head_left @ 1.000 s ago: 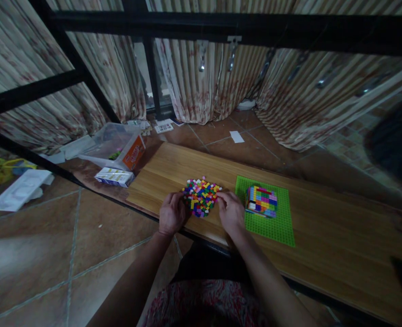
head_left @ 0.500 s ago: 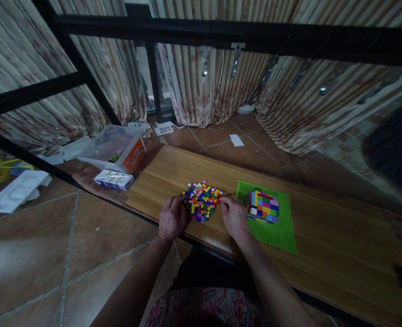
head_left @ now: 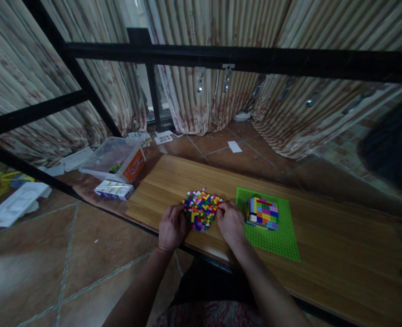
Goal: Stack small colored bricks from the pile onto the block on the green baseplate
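A loose heap of small toy bricks [head_left: 203, 210] in many colours lies on the wooden board between my hands. At its left edge rests my left hand [head_left: 172, 227], its fingers curled in against the bricks; whatever they hold is hidden. My right hand [head_left: 231, 221] is at the heap's right edge, thumb and forefinger pinched together beside some red bricks. What is in that pinch is too small to make out. Right of it, a green baseplate [head_left: 286, 243] bears a blocky, many-coloured brick build [head_left: 264, 212].
A clear plastic box [head_left: 114, 150] with an orange label stands beyond the board's left end, a small carton [head_left: 114, 190] in front of it. Black metal bars [head_left: 194, 53] cross ahead, before striped curtains [head_left: 201, 109]. White packaging [head_left: 15, 204] lies on the tiled floor.
The view has tilted up slightly, so everything sits lower in the picture. My right hand has shifted a little left along the heap's edge. My left hand stays at its place by the bricks.
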The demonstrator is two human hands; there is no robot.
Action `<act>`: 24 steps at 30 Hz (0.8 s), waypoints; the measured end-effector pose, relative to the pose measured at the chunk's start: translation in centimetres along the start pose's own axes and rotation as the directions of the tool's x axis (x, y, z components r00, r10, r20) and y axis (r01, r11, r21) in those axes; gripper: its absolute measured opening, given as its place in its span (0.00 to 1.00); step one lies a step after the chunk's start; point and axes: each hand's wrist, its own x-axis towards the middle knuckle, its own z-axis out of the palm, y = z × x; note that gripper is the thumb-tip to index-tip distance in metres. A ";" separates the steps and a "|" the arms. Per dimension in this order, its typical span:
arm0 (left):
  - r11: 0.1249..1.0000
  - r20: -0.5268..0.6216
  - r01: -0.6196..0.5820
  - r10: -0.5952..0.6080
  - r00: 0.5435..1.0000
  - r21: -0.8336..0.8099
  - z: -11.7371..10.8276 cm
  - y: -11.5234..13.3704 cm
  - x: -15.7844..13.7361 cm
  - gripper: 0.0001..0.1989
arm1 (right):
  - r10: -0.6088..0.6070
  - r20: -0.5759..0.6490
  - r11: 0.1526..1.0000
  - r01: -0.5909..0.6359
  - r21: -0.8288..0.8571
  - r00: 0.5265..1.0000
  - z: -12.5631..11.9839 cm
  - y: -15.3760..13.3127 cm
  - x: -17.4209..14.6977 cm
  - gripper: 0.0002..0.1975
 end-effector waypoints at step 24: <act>0.299 0.686 0.720 -0.227 0.691 -0.626 -1.7 9.6 -5.5 0.13 | -0.007 0.424 0.780 -0.260 0.570 0.906 -6.3 -1.1 -10.9 0.09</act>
